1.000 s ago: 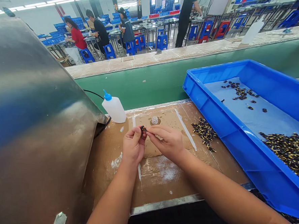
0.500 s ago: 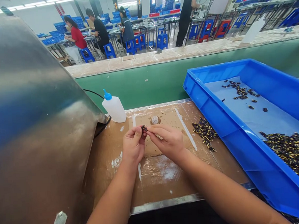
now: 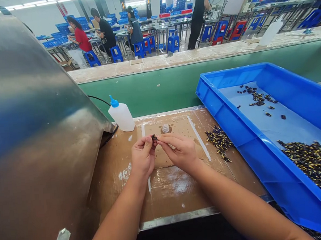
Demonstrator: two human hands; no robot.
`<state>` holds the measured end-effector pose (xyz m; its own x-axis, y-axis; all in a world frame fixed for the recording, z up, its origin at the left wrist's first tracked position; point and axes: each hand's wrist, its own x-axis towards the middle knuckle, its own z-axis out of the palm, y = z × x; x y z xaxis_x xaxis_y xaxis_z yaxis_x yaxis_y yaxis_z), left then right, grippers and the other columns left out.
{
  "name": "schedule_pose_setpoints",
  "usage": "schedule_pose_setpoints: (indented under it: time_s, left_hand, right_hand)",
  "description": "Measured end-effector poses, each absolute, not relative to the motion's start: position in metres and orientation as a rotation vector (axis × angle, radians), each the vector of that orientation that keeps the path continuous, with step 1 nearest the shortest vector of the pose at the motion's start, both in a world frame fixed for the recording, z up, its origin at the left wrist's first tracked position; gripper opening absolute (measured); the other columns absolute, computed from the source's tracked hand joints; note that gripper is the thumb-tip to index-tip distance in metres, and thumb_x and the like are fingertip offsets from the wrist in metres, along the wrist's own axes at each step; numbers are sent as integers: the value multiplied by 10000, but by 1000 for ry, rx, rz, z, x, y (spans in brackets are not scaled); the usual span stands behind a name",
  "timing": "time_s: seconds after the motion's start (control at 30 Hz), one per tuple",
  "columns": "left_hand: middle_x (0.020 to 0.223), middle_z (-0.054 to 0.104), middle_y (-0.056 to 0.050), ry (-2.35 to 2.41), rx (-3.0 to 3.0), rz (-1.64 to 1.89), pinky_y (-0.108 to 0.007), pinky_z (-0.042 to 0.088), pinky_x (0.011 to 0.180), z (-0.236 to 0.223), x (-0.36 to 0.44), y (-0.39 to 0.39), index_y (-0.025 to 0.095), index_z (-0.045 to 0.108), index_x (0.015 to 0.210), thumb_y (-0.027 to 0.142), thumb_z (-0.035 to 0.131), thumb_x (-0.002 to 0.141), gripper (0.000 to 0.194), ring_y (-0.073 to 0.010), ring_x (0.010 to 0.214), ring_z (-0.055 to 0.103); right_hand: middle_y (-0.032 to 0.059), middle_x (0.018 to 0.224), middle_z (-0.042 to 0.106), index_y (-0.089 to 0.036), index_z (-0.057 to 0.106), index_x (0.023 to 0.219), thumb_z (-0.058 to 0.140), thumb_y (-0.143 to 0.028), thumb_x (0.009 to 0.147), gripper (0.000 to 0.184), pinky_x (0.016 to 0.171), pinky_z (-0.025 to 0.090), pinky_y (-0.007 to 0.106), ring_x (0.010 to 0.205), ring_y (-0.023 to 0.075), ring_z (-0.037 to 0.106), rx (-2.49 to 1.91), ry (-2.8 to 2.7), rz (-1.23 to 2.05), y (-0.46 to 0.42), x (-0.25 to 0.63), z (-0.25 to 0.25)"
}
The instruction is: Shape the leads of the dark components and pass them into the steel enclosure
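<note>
Between my two hands is a small black part [image 3: 154, 137] with a light or yellowish tip; its exact kind is too small to make out. My left hand [image 3: 143, 155] pinches it between thumb and forefinger. From the right, the fingertips of my right hand [image 3: 180, 149] close on its other end. Just beyond my hands, a small clear cup [image 3: 165, 128] sits on the cardboard. A heap of similar small black and yellow parts [image 3: 218, 138] lies right of my right hand, against the blue bin [image 3: 239, 126].
Paper inside the bin carries a larger pile of these parts [image 3: 310, 165]. At the back left stands a white squeeze bottle [image 3: 121, 117] with a blue cap. A big metal housing [image 3: 41, 134] walls off the left. Behind the bench runs a green barrier [image 3: 147, 90]; people work beyond it.
The camera view has shifted very slightly. Both hands keep the same pinch on the small black part, with no clear movement.
</note>
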<state>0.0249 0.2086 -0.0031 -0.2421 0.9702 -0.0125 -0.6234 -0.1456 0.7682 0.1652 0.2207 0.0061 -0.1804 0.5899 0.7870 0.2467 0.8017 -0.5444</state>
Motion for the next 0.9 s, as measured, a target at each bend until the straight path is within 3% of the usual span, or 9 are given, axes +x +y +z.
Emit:
schedule_pose_setpoints:
  time_s: [0.3,0.57,0.7,0.9]
  left_hand:
    - [824,751,-40,819,675,1713,-201,559,741,-5,26,208,178,789,791,399,961,661,308,-96,718,651]
    - [1095,742,-111,957,978,1792,-328,594,842,-10,26,201,196,817,955,468,843,805,312,-200,885,704]
    - [1103,722,-108,980,1058,1794,-338,581,886,-8,26,200,204,813,881,464,826,821,267,-226,978,686]
    - [1149,697,-113,1200,1377,1823,-345,518,1019,0,23,199,237,828,975,373,773,885,171,-237,1133,640]
  right_hand:
    - [40,1060,785,-241,757,1083,635,-179,1002,159,864,652,312,941,170,759,-690,-1775,331,219,165,7]
    - [29,1031,788,-246,761,1074,632,-165,997,171,846,656,296,917,159,761,-713,-1739,306,218,168,12]
    - [33,1031,787,-252,755,1085,632,-177,1000,167,840,662,314,915,168,761,-715,-1726,299,219,168,11]
    - [32,1020,788,-243,734,1108,647,-140,984,183,848,647,300,914,165,758,-684,-1705,202,221,167,9]
